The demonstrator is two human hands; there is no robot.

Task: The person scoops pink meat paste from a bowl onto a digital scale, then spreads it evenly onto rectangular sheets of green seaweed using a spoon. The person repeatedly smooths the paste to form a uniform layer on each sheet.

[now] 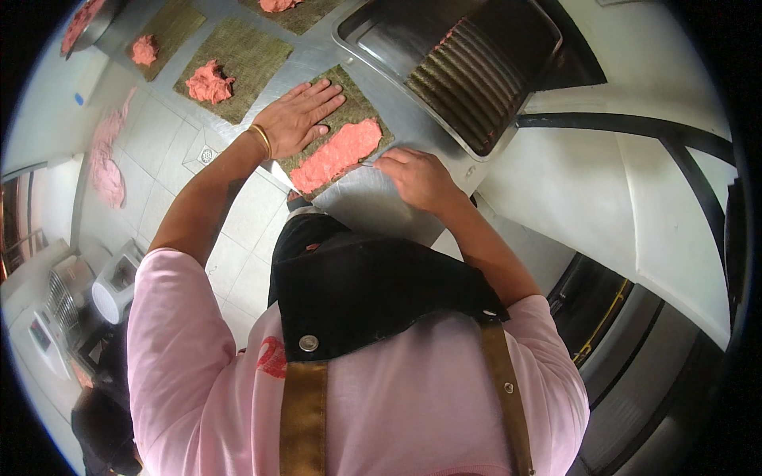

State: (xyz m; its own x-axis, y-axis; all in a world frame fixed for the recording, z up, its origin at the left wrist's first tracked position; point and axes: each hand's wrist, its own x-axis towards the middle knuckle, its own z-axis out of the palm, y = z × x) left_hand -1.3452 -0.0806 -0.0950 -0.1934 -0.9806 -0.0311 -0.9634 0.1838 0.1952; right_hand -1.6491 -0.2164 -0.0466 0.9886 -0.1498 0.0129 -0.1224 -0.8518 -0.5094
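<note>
Pressing left hand (pixel 300 117) flat on seaweed sheet (pixel 337 131), right hand's (pixel 417 176) grip closed (thin tool barely visible).

Head view. Left hand (pixel 298 119) pressed flat, fingers spread, on a dark green rectangular seaweed sheet (pixel 349 103) lying on the steel counter (pixel 373 202). A flattened pink paste strip (pixel 337 153) covers the sheet beside that hand. Right hand (pixel 417 178), curled around a thin tool, meets the strip's near end. Beyond the sheet, a steel tray (pixel 381 36) holds stacked sheets.

Paste (pixel 337 152) lies on the sheet (pixel 353 107); tray (pixel 444 47) behind it.
</note>
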